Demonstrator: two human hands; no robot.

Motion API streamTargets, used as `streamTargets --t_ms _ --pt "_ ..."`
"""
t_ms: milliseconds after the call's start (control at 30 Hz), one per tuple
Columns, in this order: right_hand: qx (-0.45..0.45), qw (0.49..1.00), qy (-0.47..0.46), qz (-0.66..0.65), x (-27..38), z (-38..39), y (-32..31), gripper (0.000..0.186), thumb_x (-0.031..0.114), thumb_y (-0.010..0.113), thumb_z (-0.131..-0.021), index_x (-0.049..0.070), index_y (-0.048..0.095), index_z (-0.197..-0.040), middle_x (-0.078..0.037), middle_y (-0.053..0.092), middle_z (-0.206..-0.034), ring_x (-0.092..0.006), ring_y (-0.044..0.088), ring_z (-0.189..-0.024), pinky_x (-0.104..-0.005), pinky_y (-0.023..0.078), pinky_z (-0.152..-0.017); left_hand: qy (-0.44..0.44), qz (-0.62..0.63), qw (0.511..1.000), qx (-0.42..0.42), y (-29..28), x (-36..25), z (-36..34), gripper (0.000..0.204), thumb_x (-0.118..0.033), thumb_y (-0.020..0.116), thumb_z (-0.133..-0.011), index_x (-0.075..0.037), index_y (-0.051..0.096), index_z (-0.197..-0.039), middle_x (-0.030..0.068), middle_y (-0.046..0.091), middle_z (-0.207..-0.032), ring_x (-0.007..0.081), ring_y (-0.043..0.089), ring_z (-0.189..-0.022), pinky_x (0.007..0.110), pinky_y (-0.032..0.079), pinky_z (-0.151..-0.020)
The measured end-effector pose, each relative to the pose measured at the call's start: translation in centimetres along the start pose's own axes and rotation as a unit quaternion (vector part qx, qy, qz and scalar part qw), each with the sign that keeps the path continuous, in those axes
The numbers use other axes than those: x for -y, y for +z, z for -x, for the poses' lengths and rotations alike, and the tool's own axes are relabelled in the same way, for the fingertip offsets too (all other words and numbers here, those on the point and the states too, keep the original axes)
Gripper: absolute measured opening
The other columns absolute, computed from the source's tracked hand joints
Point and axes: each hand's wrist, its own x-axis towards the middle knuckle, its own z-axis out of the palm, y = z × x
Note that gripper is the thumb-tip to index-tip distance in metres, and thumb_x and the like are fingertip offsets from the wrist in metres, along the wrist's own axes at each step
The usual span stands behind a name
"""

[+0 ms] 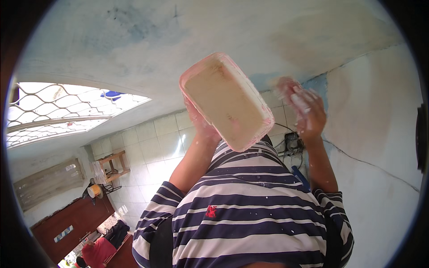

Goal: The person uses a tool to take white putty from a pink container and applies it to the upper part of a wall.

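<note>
A rectangular plastic tub (229,105) with a pink-and-white smeared rim is held up before me, tilted. Its broad face is flat, pale beige, with brownish smudges. My left hand (201,120) is closed around its lower left side, and the tub hides some of the fingers. To the right, apart from the tub, my right hand (306,109) is raised near the wall (214,31). White paste coats its bent fingers, which are blurred. A pale bit shows at the fingertips, too unclear to name.
A window with a wavy metal grille (58,107) is at left. On the tiled floor (152,134) stand a wooden stool (111,167) and a black device with cables (292,143). A cracked wall (371,111) rises at right. Someone in red (96,252) is at lower left.
</note>
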Motion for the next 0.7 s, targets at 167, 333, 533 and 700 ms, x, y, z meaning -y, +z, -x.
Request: streamTargets --t_ms 167,333,533,700 --pt "-0.305 0.869 0.236 -0.31 10.8 -4.3 3.2 0.036 -0.008 0.058 -0.087 -0.009 0.048 -0.122 -0.017 0.062 -0.11 -0.0192 0.061 -0.101 -0.0306 0.048 -0.09 0.004 -0.032 0.999 0.0 -3.9 -4.5 -0.2 0.066 -0.065 0.031 -0.094 -0.015 0.042 -0.136 0.006 0.049 -0.131 0.0225 0.05 -0.117 0.04 0.045 -0.096" --pt "-0.071 0.939 0.228 -0.248 17.2 -9.5 3.9 0.032 0.002 0.058 -0.087 0.0 0.055 -0.119 -0.02 0.065 -0.084 -0.0342 0.065 -0.07 -0.0354 0.051 -0.062 0.042 -0.128 0.989 0.054 -4.2 -7.1 -0.1 0.065 -0.063 0.03 -0.095 -0.014 0.042 -0.135 0.006 0.05 -0.13 0.0215 0.05 -0.118 0.038 0.044 -0.097" --pt "-0.015 0.945 0.235 -0.226 19.7 -10.6 6.1 0.034 -0.001 0.058 -0.085 -0.001 0.056 -0.119 -0.025 0.065 -0.093 -0.0395 0.066 -0.081 -0.0334 0.051 -0.068 -0.036 -0.065 0.994 0.08 -5.1 -8.5 0.9 0.068 -0.065 0.031 -0.093 -0.014 0.039 -0.138 0.006 0.047 -0.135 0.023 0.046 -0.123 0.04 0.041 -0.101" --pt "-0.009 0.958 0.225 -0.176 21.3 -11.8 7.4 0.034 0.001 0.057 -0.085 0.001 0.055 -0.119 -0.024 0.064 -0.092 -0.0414 0.064 -0.08 -0.0396 0.051 -0.066 -0.043 -0.065 0.996 0.042 -4.6 -9.0 1.3 0.075 -0.069 0.029 -0.092 -0.014 0.036 -0.141 0.0072 0.042 -0.14 0.0251 0.042 -0.128 0.041 0.038 -0.105"
